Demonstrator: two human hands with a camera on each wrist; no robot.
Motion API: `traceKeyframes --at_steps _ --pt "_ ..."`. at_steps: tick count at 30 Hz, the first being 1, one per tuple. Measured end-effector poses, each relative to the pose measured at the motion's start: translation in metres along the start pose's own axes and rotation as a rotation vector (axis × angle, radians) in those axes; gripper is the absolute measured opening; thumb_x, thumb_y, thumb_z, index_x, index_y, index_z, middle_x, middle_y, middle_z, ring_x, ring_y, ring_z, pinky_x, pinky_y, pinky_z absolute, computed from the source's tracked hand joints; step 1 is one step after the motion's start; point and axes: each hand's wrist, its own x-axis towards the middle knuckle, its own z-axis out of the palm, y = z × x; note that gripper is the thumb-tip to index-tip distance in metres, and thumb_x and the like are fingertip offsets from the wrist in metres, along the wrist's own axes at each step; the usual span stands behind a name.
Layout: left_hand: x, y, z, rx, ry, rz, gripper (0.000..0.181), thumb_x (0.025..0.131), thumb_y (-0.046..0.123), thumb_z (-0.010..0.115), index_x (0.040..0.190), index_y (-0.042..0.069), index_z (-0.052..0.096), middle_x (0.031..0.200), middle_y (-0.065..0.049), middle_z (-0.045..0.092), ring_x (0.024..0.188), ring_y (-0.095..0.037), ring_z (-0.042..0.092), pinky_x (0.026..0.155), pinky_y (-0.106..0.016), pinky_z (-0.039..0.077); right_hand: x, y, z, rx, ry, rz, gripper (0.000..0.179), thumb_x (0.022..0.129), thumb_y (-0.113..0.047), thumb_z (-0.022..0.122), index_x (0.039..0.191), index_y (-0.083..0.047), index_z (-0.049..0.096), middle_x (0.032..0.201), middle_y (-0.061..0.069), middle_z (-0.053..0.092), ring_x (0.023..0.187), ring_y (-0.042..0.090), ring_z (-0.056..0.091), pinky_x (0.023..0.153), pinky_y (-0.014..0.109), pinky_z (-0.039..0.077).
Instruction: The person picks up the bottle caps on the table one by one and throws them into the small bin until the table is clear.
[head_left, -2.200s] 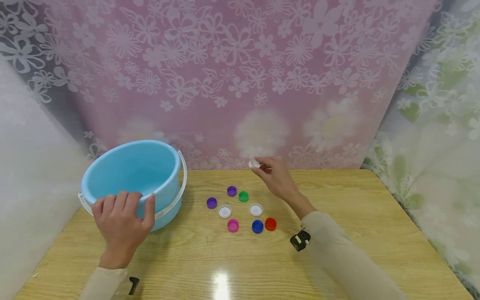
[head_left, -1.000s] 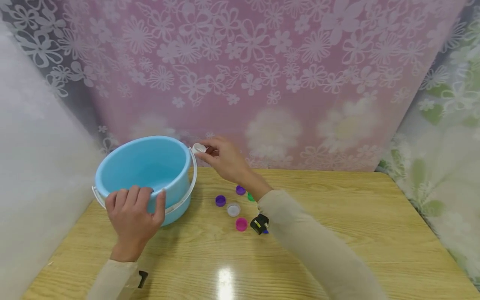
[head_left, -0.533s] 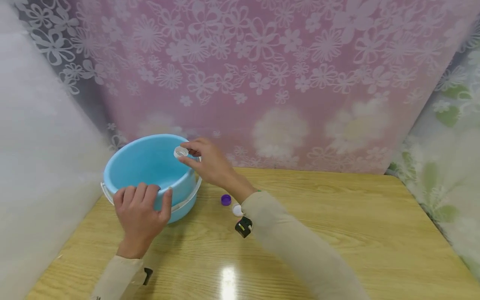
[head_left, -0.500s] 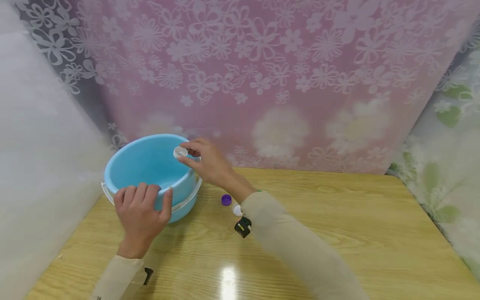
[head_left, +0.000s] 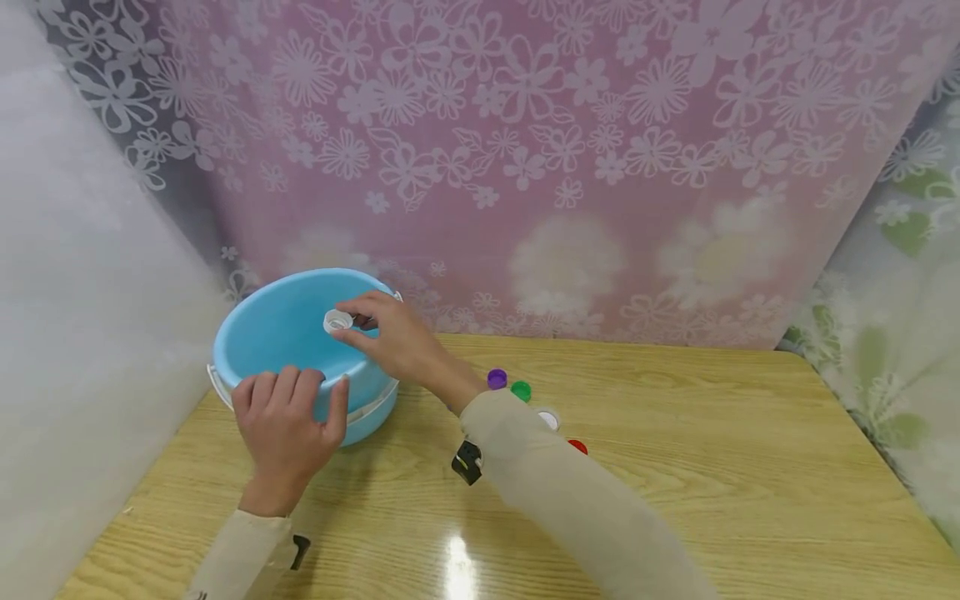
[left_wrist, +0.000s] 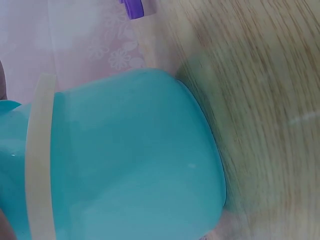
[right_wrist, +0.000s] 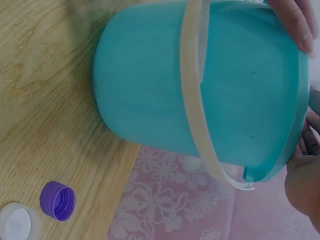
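A light blue bucket [head_left: 375, 379] with a white handle [right_wrist: 192, 90] stands on the left of the table, its mouth tipped toward me. My left hand [head_left: 288, 421] grips its near rim, fingers over the edge and thumb outside. Above the bucket's mouth, my right hand [head_left: 401, 337] pinches a white bottle cap [head_left: 337, 322] between thumb and fingers, hollow side up. In the right wrist view that cap is hidden behind the bucket's rim. Past my right forearm lie a purple cap [head_left: 497, 379], a green cap [head_left: 521, 391], a white cap [head_left: 550, 418] and a red cap [head_left: 577, 447].
The wooden table [head_left: 712, 467] runs back to a pink flowered curtain [head_left: 562, 208]. My right sleeve covers part of the table and other caps. In the right wrist view, a purple cap [right_wrist: 57, 201] and a white cap [right_wrist: 19, 223] sit beside the bucket.
My right hand has carried the white cap leftward from over the table to above the bucket's mouth. My left hand keeps its grip on the rim. The head view has shifted slightly.
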Motion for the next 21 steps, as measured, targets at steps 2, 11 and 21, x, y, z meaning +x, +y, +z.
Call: traceKeyframes --at_steps 2,11,21 --pt "-0.0006 0.0001 -0.0003 0.0 -0.002 0.0 0.041 0.088 0.038 0.051 0.068 0.002 0.053 0.06 -0.013 0.046 0.057 -0.036 0.041 0.068 -0.052 0.031 -0.0007 0.0003 0.0018 -0.009 -0.008 0.002 0.044 0.094 -0.029 0.06 0.131 -0.008 0.057 0.113 -0.002 0.056 0.095 0.005 0.054 0.087 0.021 0.046" --pt "0.0007 0.0004 -0.0006 0.002 0.003 -0.003 0.041 0.087 0.037 0.051 0.067 0.002 0.053 0.06 -0.013 0.046 0.057 -0.036 0.041 0.069 -0.052 0.03 -0.0021 -0.0026 0.0046 -0.15 -0.035 0.022 0.045 0.095 -0.032 0.056 0.134 -0.01 0.054 0.121 0.0 0.054 0.101 0.007 0.053 0.084 0.015 0.041" --pt "0.0004 0.0014 0.0 -0.008 0.005 -0.002 0.04 0.087 0.036 0.052 0.067 0.002 0.053 0.06 -0.013 0.045 0.057 -0.036 0.04 0.069 -0.052 0.03 -0.0054 -0.0041 0.0055 -0.17 -0.005 -0.004 0.042 0.095 -0.028 0.058 0.132 -0.008 0.056 0.121 0.002 0.054 0.105 0.01 0.055 0.084 0.012 0.04"
